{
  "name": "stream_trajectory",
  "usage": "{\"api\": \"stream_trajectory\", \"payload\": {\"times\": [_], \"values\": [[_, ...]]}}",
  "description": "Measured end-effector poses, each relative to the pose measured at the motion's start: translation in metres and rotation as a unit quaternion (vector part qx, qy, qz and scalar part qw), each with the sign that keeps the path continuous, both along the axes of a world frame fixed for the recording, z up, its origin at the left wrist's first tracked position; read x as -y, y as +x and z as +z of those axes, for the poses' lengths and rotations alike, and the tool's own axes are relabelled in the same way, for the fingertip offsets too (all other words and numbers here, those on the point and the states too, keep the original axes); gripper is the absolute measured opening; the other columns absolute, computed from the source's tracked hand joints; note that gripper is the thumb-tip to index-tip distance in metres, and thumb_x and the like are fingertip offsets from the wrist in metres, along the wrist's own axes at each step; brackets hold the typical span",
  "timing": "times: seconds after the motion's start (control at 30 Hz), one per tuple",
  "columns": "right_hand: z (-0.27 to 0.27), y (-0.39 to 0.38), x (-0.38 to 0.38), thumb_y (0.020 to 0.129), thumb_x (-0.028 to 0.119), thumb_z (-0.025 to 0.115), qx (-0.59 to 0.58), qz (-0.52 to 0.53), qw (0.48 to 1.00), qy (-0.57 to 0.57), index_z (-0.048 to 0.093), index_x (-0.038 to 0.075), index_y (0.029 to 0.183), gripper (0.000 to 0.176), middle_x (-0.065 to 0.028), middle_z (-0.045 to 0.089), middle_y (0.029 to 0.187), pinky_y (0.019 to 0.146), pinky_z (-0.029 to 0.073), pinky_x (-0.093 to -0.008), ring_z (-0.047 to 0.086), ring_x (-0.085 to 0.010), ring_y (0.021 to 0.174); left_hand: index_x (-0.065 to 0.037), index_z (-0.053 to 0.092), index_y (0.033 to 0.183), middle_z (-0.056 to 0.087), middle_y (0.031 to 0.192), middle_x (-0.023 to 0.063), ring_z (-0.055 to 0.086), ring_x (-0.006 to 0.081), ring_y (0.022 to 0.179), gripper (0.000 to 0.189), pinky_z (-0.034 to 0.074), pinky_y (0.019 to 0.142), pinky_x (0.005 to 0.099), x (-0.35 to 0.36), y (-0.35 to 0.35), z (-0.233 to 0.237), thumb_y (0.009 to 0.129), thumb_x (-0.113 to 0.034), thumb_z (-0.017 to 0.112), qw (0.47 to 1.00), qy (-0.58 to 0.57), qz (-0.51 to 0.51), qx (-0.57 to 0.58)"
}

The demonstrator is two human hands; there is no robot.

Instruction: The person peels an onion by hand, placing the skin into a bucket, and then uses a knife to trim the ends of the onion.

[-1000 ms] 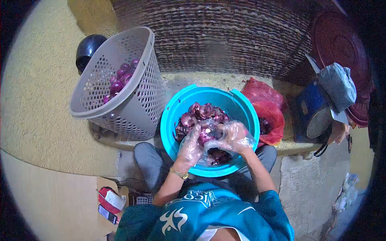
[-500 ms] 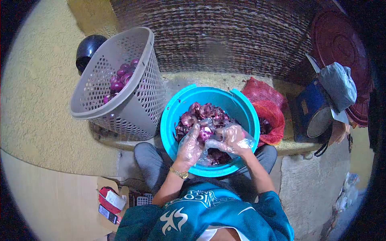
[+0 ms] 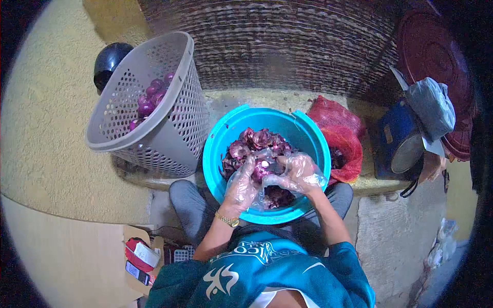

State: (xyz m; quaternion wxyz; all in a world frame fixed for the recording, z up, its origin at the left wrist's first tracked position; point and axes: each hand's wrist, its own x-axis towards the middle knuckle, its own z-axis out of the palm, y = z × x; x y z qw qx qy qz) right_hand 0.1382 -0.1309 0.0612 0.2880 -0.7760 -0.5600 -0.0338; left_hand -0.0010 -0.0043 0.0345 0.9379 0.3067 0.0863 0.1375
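My left hand (image 3: pixel 242 189), in a clear plastic glove, is closed around a purple onion (image 3: pixel 260 172) whose pale cut end faces up. Close by on the right, my gloved right hand (image 3: pixel 300 172) has its fingers curled, the thumb reaching to the onion's side. A small grey blade-like thing (image 3: pixel 279 168) shows between its fingers and the onion; most of it is hidden. Both hands are over a turquoise tub (image 3: pixel 215 190). Dry onion skins and unpeeled onions (image 3: pixel 262 138) lie inside the tub, below and beyond my hands.
A tall grey perforated basket (image 3: pixel 185 118) with shiny purple onions (image 3: pixel 146 107) stands left of the tub. On the right sits a red mesh sack (image 3: pixel 336 120), then a blue container (image 3: pixel 398 138). A table (image 3: pixel 67 251) with a phone (image 3: pixel 137 273) is at lower left.
The onion has turned slightly, so its pale end points more upward. My right hand's fingers have shifted a little; the view has moved slightly.
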Motion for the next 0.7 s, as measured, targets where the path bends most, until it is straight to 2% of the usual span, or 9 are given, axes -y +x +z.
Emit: {"api": "stream_trajectory", "payload": {"times": [0.13,0.2,0.27,0.33,0.4,0.6,0.7], "values": [[-0.019,0.005,-0.002,0.065,0.07,0.073,-0.029,-0.011,0.998,-0.051,0.068,0.008,0.079,0.064,-0.0128,0.063,0.06,0.054,0.049,-0.0411,0.065,-0.0289,0.055,-0.003,0.05,0.133,0.053,0.135,0.0094,0.052,0.0206,0.122,0.046,0.045,0.103,0.0369,0.003,-0.001,0.006,0.102,-0.037,0.044,1.0,0.009,0.012,0.015],[-0.01,0.001,-0.001,0.065,0.057,0.078,-0.098,-0.001,0.995,-0.027,0.069,0.004,0.081,0.056,-0.0164,0.058,0.06,0.053,0.044,-0.0436,0.06,-0.0358,0.057,-0.003,0.05,0.134,0.053,0.134,0.0095,0.053,0.0206,0.121,0.047,0.045,0.103,0.0365,0.002,-0.001,0.006,0.102,-0.037,0.044,1.0,0.008,0.008,0.011],[-0.005,-0.001,-0.001,0.066,0.062,0.076,-0.107,0.003,0.994,-0.031,0.071,0.007,0.085,0.059,-0.0152,0.063,0.063,0.056,0.048,-0.0425,0.064,-0.0328,0.059,-0.003,0.05,0.134,0.054,0.134,0.0097,0.053,0.0205,0.121,0.048,0.046,0.102,0.0362,0.003,-0.001,0.007,0.102,-0.038,0.044,1.0,0.007,0.003,0.007],[0.003,-0.002,-0.001,0.067,0.068,0.073,-0.115,0.008,0.993,-0.035,0.072,0.009,0.089,0.062,-0.014,0.067,0.067,0.059,0.051,-0.0414,0.067,-0.0298,0.061,0.001,0.048,0.132,0.056,0.13,0.0137,0.056,0.0237,0.117,0.047,0.047,0.101,0.0393,0.003,0.0,0.008,0.101,-0.034,0.046,0.998,-0.066,-0.003,0.012],[0.012,-0.004,0.001,0.068,0.066,0.073,-0.106,-0.001,0.991,-0.081,0.073,0.012,0.095,0.061,-0.0149,0.069,0.072,0.062,0.052,-0.0415,0.068,-0.031,0.064,0.001,0.049,0.132,0.056,0.13,0.0137,0.057,0.0238,0.117,0.047,0.046,0.101,0.0394,0.001,-0.001,0.0,0.101,-0.034,0.046,0.997,-0.074,-0.001,-0.004],[-0.002,-0.001,0.001,0.071,0.061,0.073,-0.081,0.004,0.995,-0.049,0.074,0.012,0.089,0.052,-0.0161,0.066,0.069,0.061,0.05,-0.0456,0.065,-0.0343,0.062,0.001,0.05,0.131,0.059,0.126,0.0136,0.058,0.0236,0.114,0.045,0.047,0.1,0.0389,0.002,0.0,-0.001,0.102,-0.034,0.045,0.997,-0.073,0.008,0.0],[-0.012,0.003,0.002,0.075,0.057,0.072,-0.097,0.012,0.992,-0.075,0.073,0.011,0.089,0.047,-0.017,0.065,0.068,0.06,0.048,-0.0466,0.064,-0.0345,0.062,0.0,0.051,0.13,0.061,0.123,0.0132,0.059,0.023,0.112,0.044,0.048,0.098,0.038,0.003,0.0,0.0,0.102,-0.034,0.044,0.998,-0.057,0.017,-0.007]]}}
